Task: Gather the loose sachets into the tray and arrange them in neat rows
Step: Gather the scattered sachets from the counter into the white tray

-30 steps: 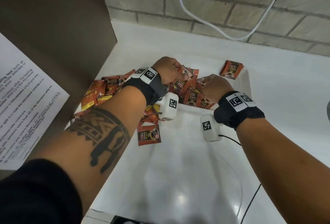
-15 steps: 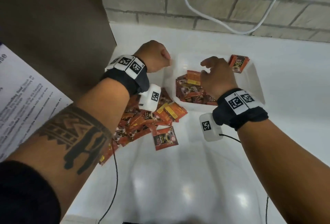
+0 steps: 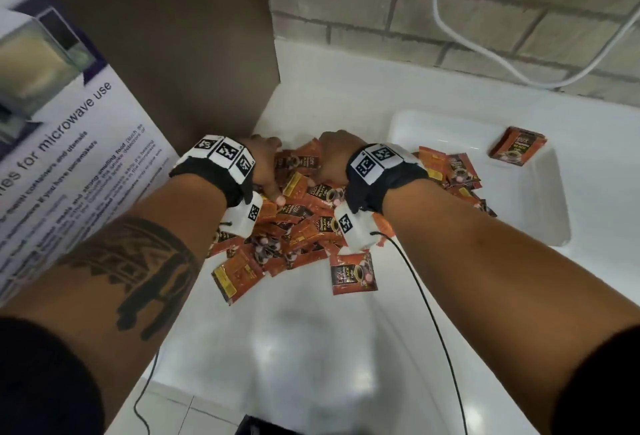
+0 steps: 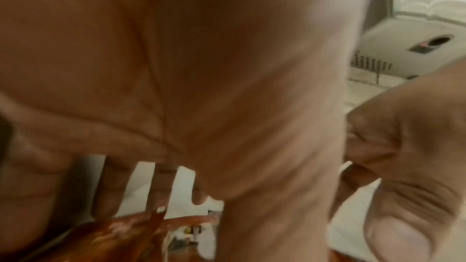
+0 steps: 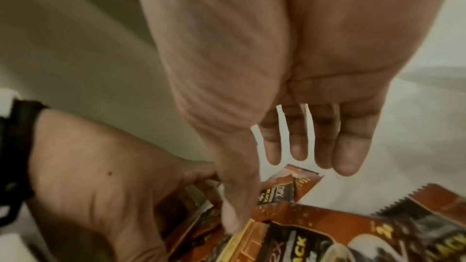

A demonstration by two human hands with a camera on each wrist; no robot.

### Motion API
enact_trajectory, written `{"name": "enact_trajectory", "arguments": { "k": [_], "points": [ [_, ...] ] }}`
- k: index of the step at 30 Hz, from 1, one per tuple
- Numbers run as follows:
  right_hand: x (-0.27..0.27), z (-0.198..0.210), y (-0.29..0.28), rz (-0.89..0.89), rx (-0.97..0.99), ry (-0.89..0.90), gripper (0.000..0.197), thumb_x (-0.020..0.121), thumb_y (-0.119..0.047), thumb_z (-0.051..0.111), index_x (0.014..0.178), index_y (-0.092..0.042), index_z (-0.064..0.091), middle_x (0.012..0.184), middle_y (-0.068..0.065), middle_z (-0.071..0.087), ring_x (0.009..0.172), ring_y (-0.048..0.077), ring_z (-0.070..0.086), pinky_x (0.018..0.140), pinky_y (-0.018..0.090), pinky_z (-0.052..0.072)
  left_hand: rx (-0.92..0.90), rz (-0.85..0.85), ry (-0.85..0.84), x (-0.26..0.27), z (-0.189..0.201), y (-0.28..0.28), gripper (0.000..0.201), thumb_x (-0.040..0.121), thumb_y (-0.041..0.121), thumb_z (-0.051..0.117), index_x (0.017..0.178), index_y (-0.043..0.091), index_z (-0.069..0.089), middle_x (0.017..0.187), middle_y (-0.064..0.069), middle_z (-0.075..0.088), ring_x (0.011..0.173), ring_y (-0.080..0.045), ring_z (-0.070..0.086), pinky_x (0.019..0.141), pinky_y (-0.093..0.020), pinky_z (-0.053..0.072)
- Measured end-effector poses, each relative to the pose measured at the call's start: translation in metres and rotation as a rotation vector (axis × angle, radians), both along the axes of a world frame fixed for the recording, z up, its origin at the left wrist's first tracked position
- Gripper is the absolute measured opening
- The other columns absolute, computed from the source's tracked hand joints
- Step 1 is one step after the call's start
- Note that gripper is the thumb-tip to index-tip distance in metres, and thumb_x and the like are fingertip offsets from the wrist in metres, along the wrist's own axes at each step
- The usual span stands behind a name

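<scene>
A heap of orange-brown coffee sachets (image 3: 304, 226) lies on the white counter just left of the white tray (image 3: 540, 199). Both hands are down on the far part of the heap, side by side. My left hand (image 3: 266, 171) has its fingers (image 4: 111, 186) stretched and spread down to the sachets (image 4: 105, 242), the thumb resting on one. My right hand (image 3: 329, 161) also has straight fingers (image 5: 297, 142), its thumb tip touching a sachet (image 5: 290, 232). A few sachets (image 3: 457, 171) lie at the tray's left side. A small stack (image 3: 517, 147) leans in its far right corner.
A brown panel (image 3: 173, 36) with a paper microwave notice (image 3: 69, 143) stands close on the left. The brick wall with a white cable (image 3: 519, 64) runs behind. Two single sachets (image 3: 353, 273) (image 3: 237, 273) lie nearest me. A black wire (image 3: 433, 313) trails from the right wrist.
The left hand, a raised fist half a second ago, has dropped onto the heap. The right hand has come left out of the tray to join it.
</scene>
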State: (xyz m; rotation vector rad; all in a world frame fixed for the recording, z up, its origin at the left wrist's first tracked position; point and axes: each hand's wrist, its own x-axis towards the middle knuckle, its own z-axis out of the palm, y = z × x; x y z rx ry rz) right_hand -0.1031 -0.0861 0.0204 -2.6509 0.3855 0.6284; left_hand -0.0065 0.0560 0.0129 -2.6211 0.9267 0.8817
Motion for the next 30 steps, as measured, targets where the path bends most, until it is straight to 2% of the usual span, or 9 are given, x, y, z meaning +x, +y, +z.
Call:
{"name": "enact_trajectory", "arguments": {
  "k": [2, 3, 6, 10, 15, 18, 21, 25, 30],
  "points": [
    [0.018, -0.015, 0.0, 0.036, -0.053, 0.035, 0.1, 0.038, -0.071, 0.08, 0.123, -0.023, 0.061, 0.115, 0.005, 0.059, 0.102, 0.027, 0.061, 0.088, 0.039, 0.054, 0.008, 0.015, 0.015, -0.001, -0.004, 0.003, 0.139, 0.057, 0.052, 0.094, 0.161, 0.021, 0.008, 0.164, -0.011, 0.024, 0.146, -0.034, 0.034, 0.112, -0.052, 0.039],
    [0.023, -0.019, 0.001, 0.047, -0.078, 0.052, 0.111, 0.033, -0.073, 0.081, 0.128, -0.021, 0.056, 0.123, 0.008, 0.052, 0.106, 0.03, 0.059, 0.091, 0.045, 0.053, -0.005, 0.04, 0.028, -0.002, -0.005, 0.003, 0.138, 0.057, 0.049, 0.095, 0.161, 0.023, 0.008, 0.164, -0.011, 0.024, 0.145, -0.035, 0.035, 0.11, -0.054, 0.042],
    [0.023, -0.017, 0.007, 0.076, -0.147, 0.107, 0.115, 0.049, -0.064, 0.089, 0.143, -0.02, 0.039, 0.136, 0.009, 0.032, 0.118, 0.034, 0.052, 0.098, 0.051, 0.048, -0.068, 0.087, 0.016, -0.005, -0.006, 0.003, 0.125, 0.059, 0.041, 0.096, 0.157, 0.02, 0.023, 0.156, -0.013, 0.034, 0.137, -0.037, 0.043, 0.105, -0.051, 0.046],
    [0.022, -0.028, 0.015, 0.032, -0.094, 0.087, 0.115, 0.045, -0.063, 0.091, 0.139, -0.019, 0.04, 0.129, 0.007, 0.034, 0.116, 0.032, 0.054, 0.097, 0.05, 0.05, -0.177, 0.104, -0.023, -0.008, -0.008, 0.001, 0.102, 0.061, 0.034, 0.096, 0.146, 0.017, 0.042, 0.142, -0.011, 0.048, 0.124, -0.032, 0.054, 0.095, -0.037, 0.048],
    [0.023, -0.035, 0.017, -0.1, -0.005, -0.023, 0.091, 0.062, -0.035, 0.093, 0.135, -0.009, 0.044, 0.127, 0.011, 0.053, 0.112, 0.033, 0.06, 0.088, 0.039, 0.052, -0.259, 0.166, 0.011, -0.011, -0.005, -0.003, 0.075, 0.068, 0.024, 0.093, 0.132, 0.012, 0.057, 0.126, -0.009, 0.064, 0.109, -0.027, 0.063, 0.078, -0.029, 0.043],
    [0.025, -0.034, 0.015, -0.078, 0.004, -0.041, 0.05, 0.074, -0.027, 0.085, 0.113, -0.01, 0.058, 0.096, 0.004, 0.063, 0.099, 0.027, 0.065, 0.067, 0.028, 0.044, -0.279, 0.196, 0.045, -0.011, -0.004, -0.004, 0.066, 0.067, 0.026, 0.094, 0.123, 0.01, 0.064, 0.117, -0.007, 0.069, 0.096, -0.023, 0.063, 0.076, -0.028, 0.043],
    [0.023, -0.031, 0.014, -0.019, -0.059, -0.025, 0.022, 0.084, -0.025, 0.075, 0.097, -0.01, 0.067, 0.071, -0.002, 0.054, 0.081, 0.021, 0.062, 0.049, 0.023, 0.034, -0.303, 0.213, 0.053, -0.009, -0.005, -0.004, 0.057, 0.065, 0.035, 0.094, 0.112, 0.013, 0.07, 0.109, -0.004, 0.073, 0.094, -0.022, 0.067, 0.081, -0.031, 0.049],
    [0.02, -0.026, 0.006, -0.008, -0.109, -0.018, 0.025, 0.086, -0.026, 0.074, 0.104, -0.009, 0.071, 0.089, 0.003, 0.064, 0.079, 0.018, 0.056, 0.049, 0.022, 0.034, -0.359, 0.24, 0.043, -0.008, -0.002, -0.004, 0.051, 0.062, 0.04, 0.094, 0.104, 0.019, 0.074, 0.1, 0.001, 0.075, 0.09, -0.021, 0.07, 0.09, -0.039, 0.056],
    [0.015, -0.017, -0.002, -0.058, -0.039, -0.049, 0.029, 0.088, -0.022, 0.071, 0.114, -0.007, 0.07, 0.109, 0.007, 0.07, 0.094, 0.023, 0.064, 0.068, 0.026, 0.046, -0.371, 0.241, 0.071, -0.004, 0.001, -0.001, 0.032, 0.068, 0.03, 0.092, 0.092, 0.022, 0.072, 0.084, 0.008, 0.069, 0.078, -0.015, 0.066, 0.069, -0.028, 0.047]
  ]
}}
